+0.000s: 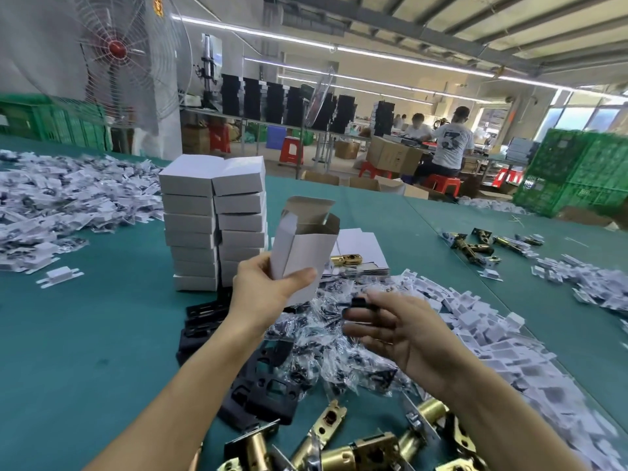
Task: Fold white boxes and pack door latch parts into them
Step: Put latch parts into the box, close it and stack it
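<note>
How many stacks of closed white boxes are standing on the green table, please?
2. The left stack and the right stack stand side by side just beyond the left hand, which holds an open white box. No others show.

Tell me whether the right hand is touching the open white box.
Apart. The head view shows bagged parts in the gap between the right hand, which pinches a black part, and the box the left hand grips.

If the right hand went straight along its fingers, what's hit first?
The right hand, pinching a black part, points left; likely first the left hand gripping the white box; depth unclear.
</note>
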Demonstrator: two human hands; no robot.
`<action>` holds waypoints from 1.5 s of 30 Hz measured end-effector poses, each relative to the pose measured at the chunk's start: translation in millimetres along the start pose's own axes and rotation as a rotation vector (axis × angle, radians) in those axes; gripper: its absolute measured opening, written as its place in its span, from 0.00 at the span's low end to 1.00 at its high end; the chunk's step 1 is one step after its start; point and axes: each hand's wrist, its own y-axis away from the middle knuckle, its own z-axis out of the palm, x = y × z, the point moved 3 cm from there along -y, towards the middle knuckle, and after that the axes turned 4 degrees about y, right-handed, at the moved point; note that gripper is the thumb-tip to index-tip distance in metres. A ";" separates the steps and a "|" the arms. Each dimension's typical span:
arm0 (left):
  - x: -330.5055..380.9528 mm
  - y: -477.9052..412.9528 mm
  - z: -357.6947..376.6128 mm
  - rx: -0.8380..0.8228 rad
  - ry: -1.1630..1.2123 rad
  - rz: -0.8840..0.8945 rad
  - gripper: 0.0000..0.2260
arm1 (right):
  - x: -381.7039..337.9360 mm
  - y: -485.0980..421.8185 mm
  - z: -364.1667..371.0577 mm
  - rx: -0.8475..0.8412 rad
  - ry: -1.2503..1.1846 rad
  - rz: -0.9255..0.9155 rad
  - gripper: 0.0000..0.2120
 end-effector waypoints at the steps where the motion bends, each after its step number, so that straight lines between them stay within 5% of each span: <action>1: -0.4 0.5 0.3 -0.006 0.000 -0.004 0.12 | -1.2 2.1 0.0 -0.016 0.044 -0.012 0.18; 3: -1.6 0.4 -0.1 -0.014 -0.004 -0.007 0.12 | -2.7 4.6 -1.9 0.013 0.175 -0.060 0.19; 6: -3.0 0.4 0.1 -0.019 -0.012 -0.012 0.12 | -5.3 8.1 -2.9 0.093 0.268 -0.189 0.06; 13: -6.9 3.2 4.3 -0.093 -0.018 -0.042 0.12 | -26.8 17.5 -4.4 0.255 0.578 -0.410 0.17; 19: -5.6 11.0 12.4 -0.270 -0.029 -0.067 0.12 | -72.1 27.7 8.2 0.364 0.863 -0.725 0.02; 23: -3.4 14.9 16.8 -0.352 0.016 -0.075 0.17 | -88.1 26.9 16.8 0.306 1.111 -0.795 0.20; 31: -3.2 19.1 22.4 -0.445 0.031 -0.066 0.16 | -94.3 29.6 32.7 0.355 1.412 -0.949 0.05; 45: -0.3 19.2 21.9 -0.403 0.084 -0.044 0.14 | -91.0 11.8 32.0 0.393 1.295 -0.702 0.07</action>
